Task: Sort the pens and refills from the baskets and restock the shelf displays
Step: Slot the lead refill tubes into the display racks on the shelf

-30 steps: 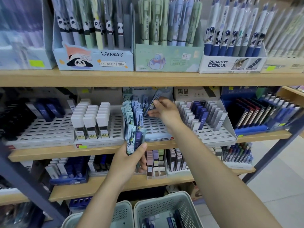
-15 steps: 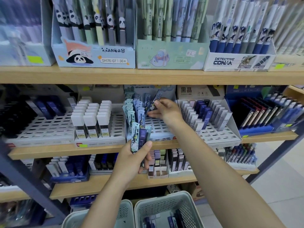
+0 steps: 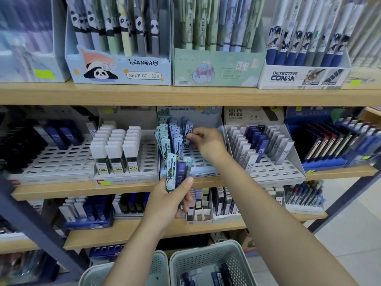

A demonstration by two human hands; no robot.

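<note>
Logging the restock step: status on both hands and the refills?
Left hand grips a bunch of refill packs. Right hand pinches one pack at the middle tray, third column. Nothing blocking the slots.

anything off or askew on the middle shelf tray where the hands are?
Nothing damaged or spilled. In the slotted tray, the refill packs fill only the left rows and lean unevenly; the right slots sit bare. The left hand holds a small bunch, and the right hand pinches one pack.
</note>
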